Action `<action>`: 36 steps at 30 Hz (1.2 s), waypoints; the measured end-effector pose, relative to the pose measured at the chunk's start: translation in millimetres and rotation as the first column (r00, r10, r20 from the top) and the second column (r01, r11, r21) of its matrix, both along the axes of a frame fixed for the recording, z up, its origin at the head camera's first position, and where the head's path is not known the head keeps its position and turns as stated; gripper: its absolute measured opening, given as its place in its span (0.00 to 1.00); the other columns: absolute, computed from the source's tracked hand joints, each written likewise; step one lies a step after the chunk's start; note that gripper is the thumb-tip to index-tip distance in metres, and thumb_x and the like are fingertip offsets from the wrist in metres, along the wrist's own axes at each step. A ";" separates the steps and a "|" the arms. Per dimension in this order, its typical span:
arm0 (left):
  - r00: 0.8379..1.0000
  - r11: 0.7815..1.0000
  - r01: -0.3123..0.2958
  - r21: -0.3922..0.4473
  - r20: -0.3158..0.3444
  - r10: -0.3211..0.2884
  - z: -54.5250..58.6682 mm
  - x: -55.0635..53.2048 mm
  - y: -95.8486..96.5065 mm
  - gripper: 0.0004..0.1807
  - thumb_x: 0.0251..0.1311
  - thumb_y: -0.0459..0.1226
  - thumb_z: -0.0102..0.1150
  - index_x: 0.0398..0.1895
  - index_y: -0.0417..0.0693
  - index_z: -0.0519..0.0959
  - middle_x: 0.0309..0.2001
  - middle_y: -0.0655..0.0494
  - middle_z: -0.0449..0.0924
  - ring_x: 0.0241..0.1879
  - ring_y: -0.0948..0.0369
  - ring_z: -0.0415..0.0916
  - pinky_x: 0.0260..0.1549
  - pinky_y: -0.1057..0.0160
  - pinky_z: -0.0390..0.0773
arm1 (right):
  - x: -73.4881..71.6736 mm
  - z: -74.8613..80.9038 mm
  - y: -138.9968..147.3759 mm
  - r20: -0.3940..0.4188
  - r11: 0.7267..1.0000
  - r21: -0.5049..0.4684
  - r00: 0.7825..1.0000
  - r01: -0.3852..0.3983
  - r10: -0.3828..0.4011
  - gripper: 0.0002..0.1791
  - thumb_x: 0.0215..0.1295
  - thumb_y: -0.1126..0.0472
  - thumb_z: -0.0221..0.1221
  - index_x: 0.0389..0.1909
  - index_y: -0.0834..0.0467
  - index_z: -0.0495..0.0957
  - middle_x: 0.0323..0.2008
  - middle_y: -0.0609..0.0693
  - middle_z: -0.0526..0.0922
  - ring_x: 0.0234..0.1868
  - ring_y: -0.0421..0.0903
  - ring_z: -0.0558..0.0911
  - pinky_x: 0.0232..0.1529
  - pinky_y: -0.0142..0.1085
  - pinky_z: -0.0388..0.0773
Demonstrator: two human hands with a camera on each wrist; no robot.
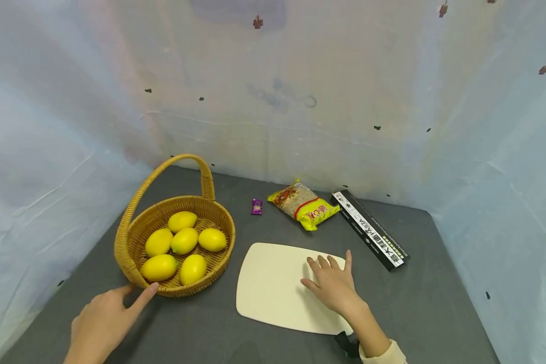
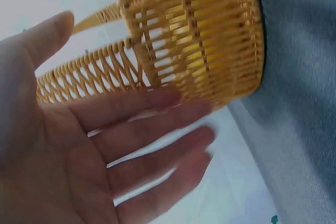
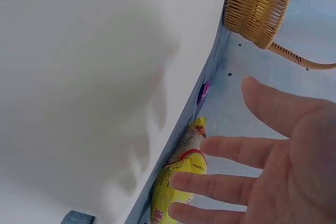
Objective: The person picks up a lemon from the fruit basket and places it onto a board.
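Note:
A wicker basket [image 1: 229, 222] with a tall arched handle stands at the left of the table, holding several yellow lemons [image 1: 185, 240]. My left hand [image 1: 104, 318] is at its near left side, thumb by the rim; in the left wrist view the fingers [image 2: 152, 140] are straight and spread beside the woven wall. Over a cream cutting board [image 1: 273, 283] in the middle hovers my right hand [image 1: 334, 288], fingers spread, holding nothing. Its shadow falls on the board in the right wrist view.
Behind the board lie a yellow food packet [image 1: 305, 205] and a small purple sachet [image 1: 257, 207]. A long black pasta box [image 1: 368, 230] rests at the right, slanting. Pale sheeting [image 1: 273, 101] hangs around the dark grey table [image 1: 437, 298]. Something black [image 1: 347, 345] shows at the board's near right corner.

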State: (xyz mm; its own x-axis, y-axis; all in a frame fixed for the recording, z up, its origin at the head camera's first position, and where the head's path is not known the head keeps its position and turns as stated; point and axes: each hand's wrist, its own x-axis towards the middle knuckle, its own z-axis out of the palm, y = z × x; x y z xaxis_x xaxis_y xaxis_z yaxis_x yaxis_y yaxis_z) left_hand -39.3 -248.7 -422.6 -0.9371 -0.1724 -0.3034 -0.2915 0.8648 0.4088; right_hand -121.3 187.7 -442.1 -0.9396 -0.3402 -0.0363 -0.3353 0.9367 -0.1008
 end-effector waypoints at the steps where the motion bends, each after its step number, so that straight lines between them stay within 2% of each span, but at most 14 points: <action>1: 1.000 1.000 -0.003 -0.022 -0.027 0.003 0.7 -1.0 -2.5 0.58 0.61 0.75 0.37 0.69 0.29 0.65 0.52 0.27 0.76 0.39 0.39 0.78 0.20 0.43 0.76 | 0.3 0.0 0.3 0.004 1.000 -0.003 1.000 0.004 -0.004 0.31 0.68 0.41 0.60 0.65 0.56 0.75 0.62 0.61 0.76 0.65 0.64 0.71 0.65 0.73 0.34; 3: 0.993 0.999 0.014 -0.032 -0.117 -0.018 -1.7 -4.1 -5.7 0.57 0.63 0.73 0.41 0.75 0.32 0.53 0.66 0.23 0.62 0.55 0.29 0.68 0.28 0.29 0.73 | 1.0 -0.6 1.3 0.009 1.000 -0.007 1.000 0.014 -0.014 0.31 0.68 0.41 0.60 0.65 0.56 0.75 0.62 0.61 0.76 0.65 0.64 0.71 0.65 0.73 0.33; 5: 0.973 0.999 0.047 -0.023 -0.224 -0.051 -7.5 -8.4 -6.1 0.55 0.65 0.68 0.47 0.79 0.37 0.44 0.74 0.26 0.44 0.69 0.26 0.47 0.37 0.19 0.63 | 2.1 -1.4 2.6 0.013 1.000 -0.011 1.000 0.023 -0.023 0.31 0.68 0.41 0.60 0.65 0.56 0.75 0.62 0.61 0.76 0.65 0.65 0.71 0.65 0.73 0.33; 7: 0.949 0.997 0.083 -0.003 -0.304 -0.080 -15.4 -13.3 -6.2 0.54 0.66 0.64 0.52 0.80 0.42 0.40 0.77 0.31 0.35 0.73 0.29 0.36 0.41 0.15 0.55 | 3.5 -1.8 3.8 0.012 1.000 -0.012 1.000 0.028 -0.028 0.31 0.68 0.41 0.60 0.65 0.56 0.75 0.62 0.61 0.76 0.65 0.64 0.71 0.65 0.73 0.33; 9: 0.929 0.994 0.110 0.014 -0.356 -0.098 -23.0 -18.2 -7.1 0.53 0.67 0.61 0.55 0.80 0.42 0.43 0.79 0.36 0.31 0.74 0.32 0.29 0.42 0.15 0.52 | 4.9 -2.5 5.0 0.011 0.999 -0.012 0.999 0.031 -0.031 0.31 0.68 0.41 0.59 0.65 0.56 0.75 0.62 0.61 0.77 0.65 0.64 0.71 0.65 0.74 0.34; 11: 0.922 0.993 0.117 0.015 -0.374 -0.103 -29.4 -22.0 -8.3 0.51 0.67 0.60 0.56 0.80 0.41 0.46 0.79 0.40 0.27 0.75 0.33 0.25 0.42 0.15 0.51 | 6.3 -2.9 6.0 0.011 0.999 -0.015 0.999 0.032 -0.032 0.31 0.68 0.41 0.60 0.65 0.56 0.75 0.62 0.61 0.77 0.65 0.64 0.72 0.65 0.74 0.34; 16: 0.914 0.993 0.115 -0.015 -0.389 -0.112 -41.3 -28.1 -10.4 0.49 0.67 0.61 0.54 0.80 0.45 0.49 0.79 0.44 0.25 0.74 0.32 0.24 0.45 0.15 0.50 | 8.9 -3.9 7.7 0.005 0.999 -0.021 0.999 0.038 -0.038 0.31 0.68 0.42 0.60 0.65 0.57 0.76 0.61 0.62 0.77 0.64 0.64 0.72 0.65 0.74 0.34; 22: 0.901 0.994 0.103 -0.044 -0.418 -0.112 -47.5 -30.3 -11.0 0.45 0.68 0.62 0.52 0.79 0.48 0.54 0.80 0.44 0.25 0.74 0.30 0.31 0.48 0.17 0.46 | 10.1 -5.9 5.8 0.000 0.999 -0.038 1.000 0.029 -0.029 0.31 0.68 0.41 0.60 0.65 0.56 0.76 0.61 0.62 0.77 0.64 0.64 0.72 0.65 0.73 0.34; 27: 0.888 0.995 0.100 -0.019 -0.449 -0.098 -49.3 -27.8 -13.5 0.41 0.67 0.60 0.55 0.74 0.44 0.63 0.79 0.41 0.35 0.72 0.30 0.41 0.49 0.18 0.46 | 9.8 -3.8 4.2 0.004 0.999 -0.043 1.000 0.019 -0.019 0.32 0.68 0.42 0.60 0.65 0.57 0.75 0.62 0.62 0.76 0.65 0.64 0.72 0.65 0.73 0.34; 30: 0.884 0.995 0.095 0.008 -0.460 -0.081 -50.6 -24.6 -15.2 0.38 0.67 0.59 0.56 0.70 0.43 0.68 0.79 0.43 0.38 0.70 0.30 0.45 0.48 0.18 0.47 | 7.1 -1.5 5.3 -0.010 0.998 -0.059 1.000 0.003 -0.003 0.32 0.68 0.43 0.60 0.66 0.57 0.74 0.64 0.63 0.74 0.66 0.65 0.70 0.65 0.74 0.34; 36: 0.887 0.997 0.071 0.020 -0.459 -0.054 -55.3 -17.1 -18.3 0.36 0.67 0.57 0.57 0.68 0.42 0.70 0.80 0.49 0.32 0.67 0.30 0.53 0.44 0.18 0.51 | -2.4 1.7 13.8 -0.069 0.977 -0.210 0.998 -0.026 0.011 0.32 0.67 0.46 0.64 0.67 0.59 0.73 0.67 0.64 0.70 0.68 0.66 0.67 0.64 0.74 0.35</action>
State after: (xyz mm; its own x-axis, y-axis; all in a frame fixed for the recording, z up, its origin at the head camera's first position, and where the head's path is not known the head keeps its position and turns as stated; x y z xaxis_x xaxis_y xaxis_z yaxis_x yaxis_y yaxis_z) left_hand -56.5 -267.0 -477.9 -0.9818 -0.1061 0.1573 -0.0103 0.8577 0.5141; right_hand -123.7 201.5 -440.4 -0.9310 -0.3508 0.1007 -0.3649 0.8904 -0.2722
